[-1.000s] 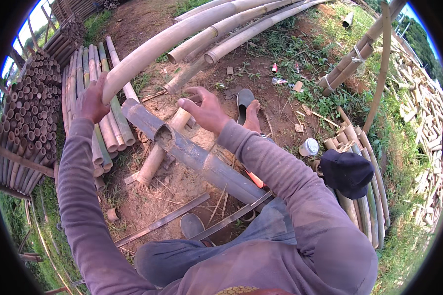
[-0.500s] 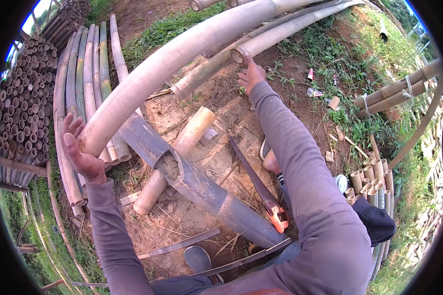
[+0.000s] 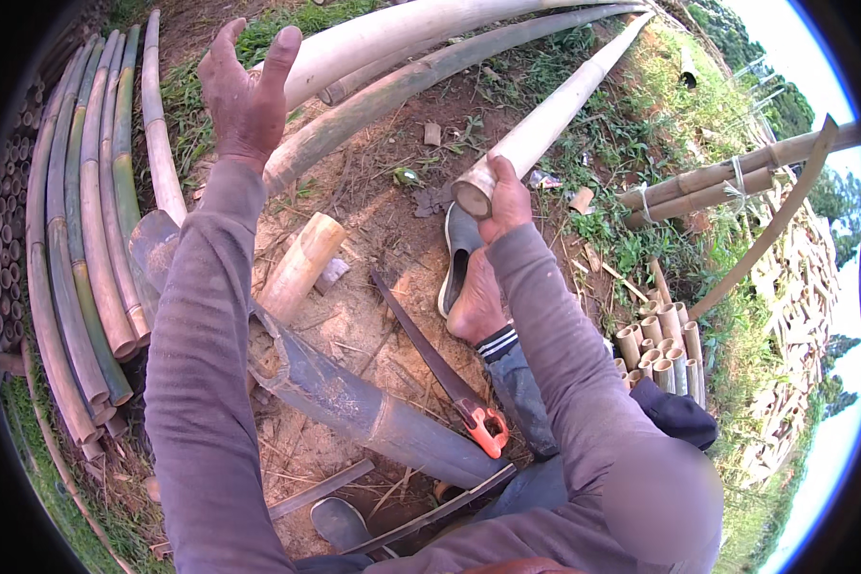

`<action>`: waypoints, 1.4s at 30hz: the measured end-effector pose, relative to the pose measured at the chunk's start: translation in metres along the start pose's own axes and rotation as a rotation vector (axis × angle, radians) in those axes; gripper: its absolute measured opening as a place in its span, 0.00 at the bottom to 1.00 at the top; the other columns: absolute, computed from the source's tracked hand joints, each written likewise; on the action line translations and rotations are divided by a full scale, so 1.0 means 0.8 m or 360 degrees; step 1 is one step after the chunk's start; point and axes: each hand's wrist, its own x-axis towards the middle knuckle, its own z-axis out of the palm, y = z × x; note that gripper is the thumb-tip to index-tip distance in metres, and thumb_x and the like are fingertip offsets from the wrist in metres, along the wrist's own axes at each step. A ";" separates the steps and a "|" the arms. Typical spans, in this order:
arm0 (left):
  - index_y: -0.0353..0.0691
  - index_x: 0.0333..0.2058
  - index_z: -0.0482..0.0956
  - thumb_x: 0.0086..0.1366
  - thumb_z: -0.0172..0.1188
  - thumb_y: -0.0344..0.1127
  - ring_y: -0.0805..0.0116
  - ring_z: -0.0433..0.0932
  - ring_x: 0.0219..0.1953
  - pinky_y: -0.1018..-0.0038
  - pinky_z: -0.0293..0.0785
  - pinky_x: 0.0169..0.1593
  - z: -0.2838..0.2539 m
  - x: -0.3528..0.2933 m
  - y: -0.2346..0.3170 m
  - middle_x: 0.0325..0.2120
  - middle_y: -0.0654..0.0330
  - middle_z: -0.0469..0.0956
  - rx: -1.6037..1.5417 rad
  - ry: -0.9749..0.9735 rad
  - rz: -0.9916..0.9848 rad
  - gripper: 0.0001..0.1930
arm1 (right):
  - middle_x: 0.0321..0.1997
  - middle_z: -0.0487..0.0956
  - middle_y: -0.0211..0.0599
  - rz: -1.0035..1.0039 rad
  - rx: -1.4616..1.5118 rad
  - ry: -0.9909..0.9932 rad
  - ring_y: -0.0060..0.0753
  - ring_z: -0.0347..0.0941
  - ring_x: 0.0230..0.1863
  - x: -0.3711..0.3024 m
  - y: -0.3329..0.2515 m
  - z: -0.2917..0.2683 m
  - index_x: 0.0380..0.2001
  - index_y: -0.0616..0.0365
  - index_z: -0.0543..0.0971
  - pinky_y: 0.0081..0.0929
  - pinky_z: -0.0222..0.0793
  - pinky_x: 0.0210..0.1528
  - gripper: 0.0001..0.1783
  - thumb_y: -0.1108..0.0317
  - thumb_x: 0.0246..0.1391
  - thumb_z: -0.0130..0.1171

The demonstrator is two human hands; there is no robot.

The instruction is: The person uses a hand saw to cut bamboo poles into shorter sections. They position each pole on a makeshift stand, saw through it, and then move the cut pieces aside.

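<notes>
My right hand (image 3: pixel 507 203) is closed round the cut end of a long pale bamboo pole (image 3: pixel 557 120), thumb on top; the pole runs off to the far right. My left hand (image 3: pixel 247 96) is raised at the upper left, thumb and fingers apart, against the near end of a thicker bamboo pole (image 3: pixel 383 43); the end itself is hidden behind the hand. Between my arms lies a thick dark bamboo trunk (image 3: pixel 354 387) with a notch cut in it. A hand saw (image 3: pixel 429 352) with an orange handle leans beside it.
A short bamboo piece (image 3: pixel 301 263) crosses by the notched trunk. Several long poles (image 3: pixel 91 210) lie at the left. Upright cut bamboo tubes (image 3: pixel 658 340) stand at the right, below a tied bamboo rail (image 3: pixel 703 191). My bare foot (image 3: pixel 480 297) is beside a slip-on shoe (image 3: pixel 461 251).
My right hand has taken hold of the pale pole's end and drawn it nearer and right. My left hand has moved up and right with the thick pole's end. The view has shifted right.
</notes>
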 end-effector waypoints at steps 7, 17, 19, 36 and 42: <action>0.35 0.73 0.56 0.60 0.69 0.71 0.41 0.60 0.72 0.52 0.57 0.73 -0.030 -0.072 0.140 0.63 0.39 0.67 0.1053 -0.0183 0.0828 0.57 | 0.50 0.78 0.42 0.0257 0.0033 0.0102 0.40 0.82 0.46 -0.321 0.021 -0.153 0.64 0.61 0.65 0.43 0.83 0.50 0.29 0.66 0.64 0.60; 0.30 0.67 0.66 0.49 0.81 0.52 0.52 0.79 0.58 0.64 0.73 0.63 -0.192 -0.340 0.217 0.56 0.43 0.80 -0.0010 -0.2396 -0.1133 0.52 | 0.71 0.73 0.47 0.0997 -0.0666 -0.1243 0.45 0.70 0.70 -0.504 0.117 -0.160 0.74 0.62 0.63 0.44 0.67 0.71 0.47 0.47 0.62 0.70; 0.36 0.65 0.67 0.48 0.79 0.51 0.43 0.83 0.52 0.58 0.79 0.56 -0.266 -0.290 0.248 0.49 0.38 0.83 0.0752 -0.2170 -0.0659 0.49 | 0.69 0.74 0.53 0.0762 -0.1070 -0.1340 0.46 0.70 0.71 -0.488 0.074 -0.163 0.73 0.67 0.66 0.42 0.65 0.72 0.50 0.40 0.61 0.69; 0.39 0.70 0.60 0.57 0.79 0.38 0.48 0.72 0.64 0.52 0.57 0.75 -0.965 -0.432 0.234 0.64 0.48 0.71 0.2968 0.0404 -0.0638 0.47 | 0.52 0.81 0.44 0.0486 0.0376 -0.0574 0.54 0.78 0.58 -0.334 0.062 0.099 0.58 0.55 0.74 0.61 0.69 0.69 0.36 0.42 0.58 0.71; 0.39 0.73 0.59 0.66 0.71 0.59 0.47 0.67 0.72 0.47 0.66 0.71 -0.672 -0.460 0.184 0.71 0.46 0.65 -0.1331 0.0499 -0.1334 0.48 | 0.67 0.72 0.48 0.1274 -0.0160 -0.1615 0.51 0.68 0.69 -0.622 0.166 0.149 0.69 0.55 0.63 0.60 0.61 0.73 0.51 0.37 0.54 0.73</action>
